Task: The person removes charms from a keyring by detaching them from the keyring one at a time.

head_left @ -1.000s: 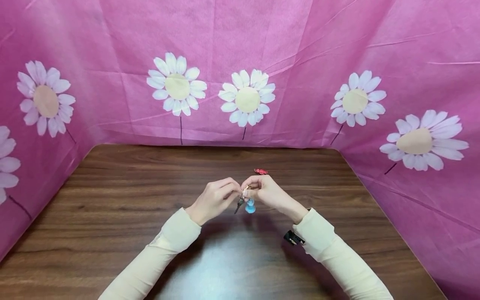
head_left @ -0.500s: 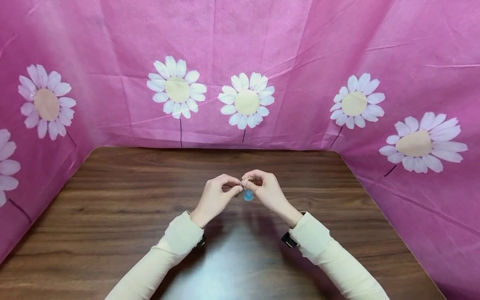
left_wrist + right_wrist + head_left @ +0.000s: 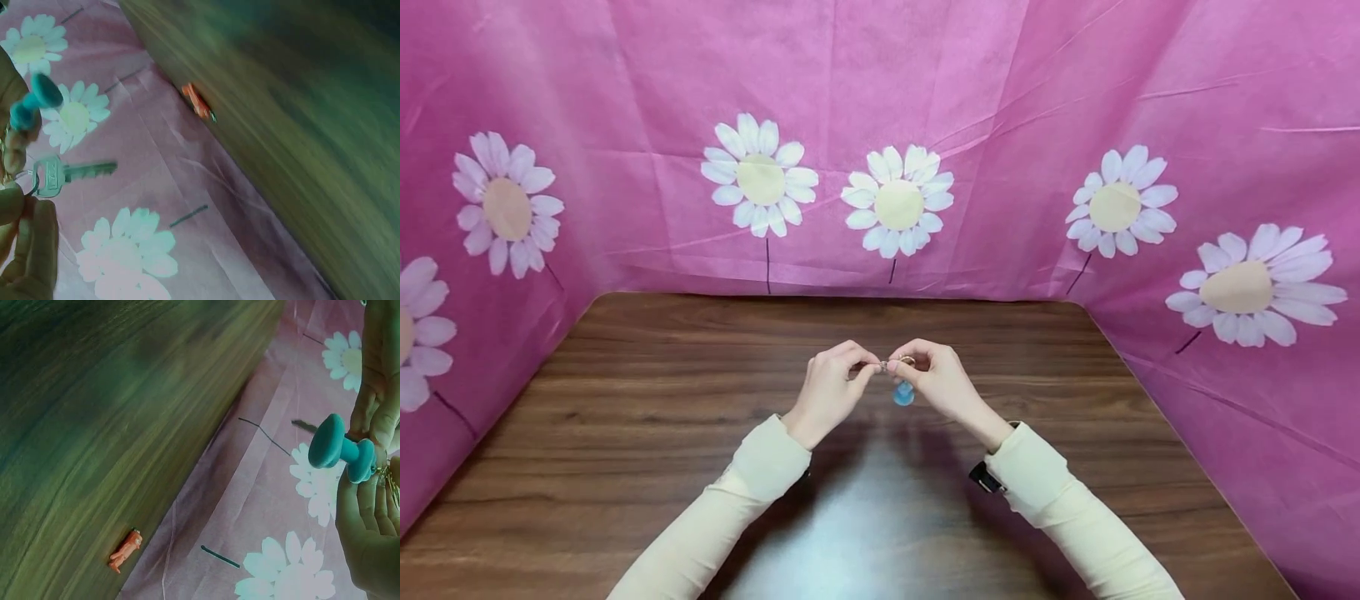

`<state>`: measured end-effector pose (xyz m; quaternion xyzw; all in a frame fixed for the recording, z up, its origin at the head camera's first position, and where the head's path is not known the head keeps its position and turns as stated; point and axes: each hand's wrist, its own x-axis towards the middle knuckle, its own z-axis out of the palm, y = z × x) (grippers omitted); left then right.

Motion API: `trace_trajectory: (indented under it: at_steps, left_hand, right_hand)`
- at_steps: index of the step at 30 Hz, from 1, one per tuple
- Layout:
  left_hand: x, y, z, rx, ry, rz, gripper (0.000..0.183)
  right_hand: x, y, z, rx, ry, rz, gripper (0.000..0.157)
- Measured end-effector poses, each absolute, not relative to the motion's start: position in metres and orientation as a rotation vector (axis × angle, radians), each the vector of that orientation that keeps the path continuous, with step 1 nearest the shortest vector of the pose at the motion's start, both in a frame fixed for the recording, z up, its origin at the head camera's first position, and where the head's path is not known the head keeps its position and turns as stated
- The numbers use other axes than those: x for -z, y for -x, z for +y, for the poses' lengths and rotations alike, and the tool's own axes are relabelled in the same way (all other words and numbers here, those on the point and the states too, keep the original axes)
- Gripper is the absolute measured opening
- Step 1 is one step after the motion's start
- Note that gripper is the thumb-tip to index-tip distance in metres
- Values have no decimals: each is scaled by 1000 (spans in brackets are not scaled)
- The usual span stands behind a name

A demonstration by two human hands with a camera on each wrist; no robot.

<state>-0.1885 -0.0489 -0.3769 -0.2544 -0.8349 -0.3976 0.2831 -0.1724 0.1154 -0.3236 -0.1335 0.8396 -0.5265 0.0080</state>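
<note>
In the head view, my left hand and right hand meet fingertip to fingertip above the table. My left thumb and fingers pinch a small metal split ring, from which a silver key sticks out. Between my right thumb and fingers is the gold hardware of a keychain. A turquoise charm, shaped like a push pin with two rounded ends, hangs from it below my right fingers. In the head view the key is hidden by the hands.
A small red-orange figure-like item lies near the far edge of the brown wooden table; my right hand hides it in the head view. A pink cloth with white daisies surrounds the table's back and sides.
Both hands lift slightly and draw a little apart at the fingertips. The key, seen hanging down a second ago, drops from the head view, and the red item passes behind my right hand.
</note>
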Motion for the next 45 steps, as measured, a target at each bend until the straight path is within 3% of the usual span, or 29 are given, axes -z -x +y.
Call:
trace_trajectory:
  at_steps: [12, 18, 25, 32, 37, 45]
  left_hand:
    - [381, 188, -52, 1299, 695, -2088, 4]
    - [373, 183, -47, 1495, 555, -2038, 5]
    - [351, 165, -41, 1692, 470, -2072, 4]
    - [373, 184, -44, 1785, 538, -2121, 9]
    - [367, 183, -45, 1625, 656, -2199, 20]
    - [374, 189, -46, 1208, 761, -2247, 9]
  right_hand:
    - [353, 191, 127, 1856, 359, 2352, 18]
    - [352, 192, 129, 1913, 368, 2256, 28]
    - [352, 191, 130, 1884, 402, 2273, 17]
    - [351, 191, 129, 1827, 427, 2393, 12]
    - [348, 191, 126, 1744, 429, 2518, 10]
    - [344, 185, 123, 1607, 424, 2668, 7]
